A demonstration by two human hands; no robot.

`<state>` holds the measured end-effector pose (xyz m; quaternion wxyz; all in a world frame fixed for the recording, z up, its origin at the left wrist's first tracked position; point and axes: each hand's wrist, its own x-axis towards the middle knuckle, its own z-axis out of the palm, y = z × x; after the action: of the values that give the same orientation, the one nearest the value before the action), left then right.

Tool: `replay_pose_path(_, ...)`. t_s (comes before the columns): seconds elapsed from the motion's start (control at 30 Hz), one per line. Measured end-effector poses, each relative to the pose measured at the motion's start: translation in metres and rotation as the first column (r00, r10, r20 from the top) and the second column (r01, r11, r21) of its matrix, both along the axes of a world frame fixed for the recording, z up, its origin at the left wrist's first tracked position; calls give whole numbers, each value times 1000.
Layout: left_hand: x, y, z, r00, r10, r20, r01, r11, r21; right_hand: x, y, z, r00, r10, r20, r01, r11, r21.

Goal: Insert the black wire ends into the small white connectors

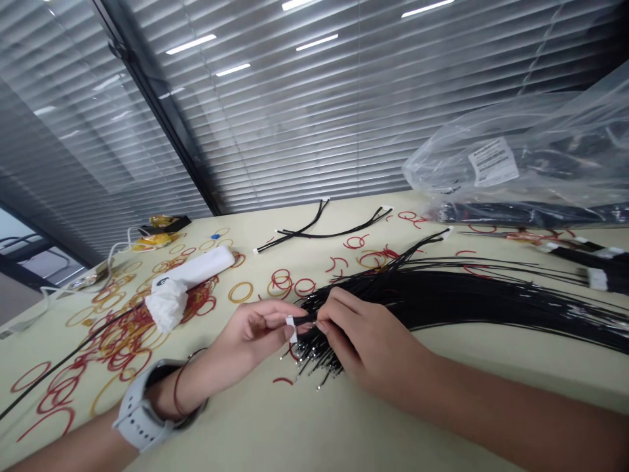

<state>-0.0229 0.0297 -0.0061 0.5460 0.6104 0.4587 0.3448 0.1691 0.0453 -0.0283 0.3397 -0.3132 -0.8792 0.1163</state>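
Between the thumb and fingers of my left hand (253, 337) is a small white connector (291, 329), with black wires running from it to the right. My right hand (363, 337) pinches thin black wire close to the connector, its fingertips almost meeting those of the left. Below and behind both hands lies a thick bundle of black wires (452, 298), whose metal-tipped ends (319, 364) fan out under the right hand. Finger cover hides exactly how many wires the right hand grips.
Red and yellow rubber bands (122, 334) are scattered at left, around a white power bank (196, 270) and a crumpled tissue (167, 307). Finished-looking black cables (339, 235) lie toward the back. A clear plastic bag (531, 151) stands back right, before window blinds (304, 118).
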Motion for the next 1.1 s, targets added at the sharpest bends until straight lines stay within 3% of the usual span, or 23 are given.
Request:
replay_pose_path(0.3,2,-1,4,1000,18,21,-18,1000,2,-2,-2,-6,993,-38,115,27,995,93)
replay_pose_path(0.6,4,-2,8,996,-64,57,66,998,-22,-1,-3,-3,998,-24,51,16,990,141)
replay_pose_path(0.87,3,-3,9,994,-109,-5,109,993,-35,0,-3,1,995,56,80,-60,996,58)
replay_pose_path(1.1,4,1,7,996,18,84,-17,1000,-16,-2,-6,3,1000,15,16,-17,988,155)
